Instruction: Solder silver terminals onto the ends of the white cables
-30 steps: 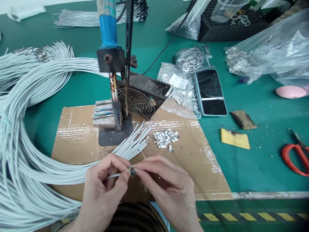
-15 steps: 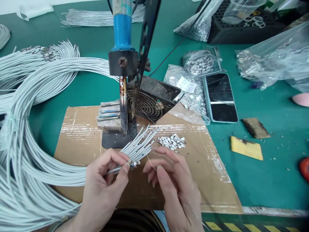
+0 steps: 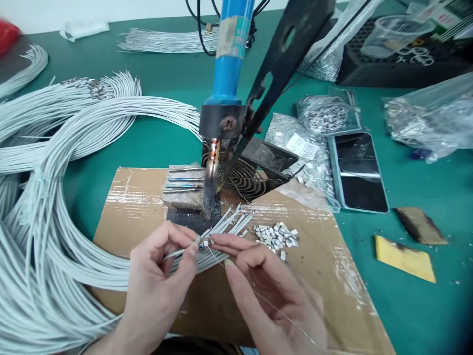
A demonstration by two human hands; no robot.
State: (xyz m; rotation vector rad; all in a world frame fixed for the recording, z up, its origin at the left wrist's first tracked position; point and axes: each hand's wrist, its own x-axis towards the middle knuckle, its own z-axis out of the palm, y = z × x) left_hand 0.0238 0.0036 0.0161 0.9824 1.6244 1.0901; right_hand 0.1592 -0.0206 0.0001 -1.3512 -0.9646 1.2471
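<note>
My left hand (image 3: 158, 281) pinches the end of one thin white cable (image 3: 177, 254), which carries a small metal piece at its tip. My right hand (image 3: 269, 291) holds a thin solder wire (image 3: 281, 313), and its fingertips touch the cable tip. Both hands are over a taped cardboard sheet (image 3: 129, 207). Just beyond them lies a fan of white cable ends (image 3: 231, 222), below the tip of a blue-handled soldering iron (image 3: 212, 177) clamped upright in a black stand. A small heap of metal terminals (image 3: 275, 235) lies right of the cable ends.
Big coils of white cable (image 3: 48, 162) fill the left of the green table. A small black fan (image 3: 254, 172) sits behind the iron. Bags of terminals (image 3: 325, 113), a phone (image 3: 356, 170), a yellow sponge (image 3: 404, 256) and a brown pad (image 3: 419, 224) lie to the right.
The view has tilted and shifted. My right hand came off the cable tip half a second ago and has come back to touch it; my left hand keeps its pinch on the cable.
</note>
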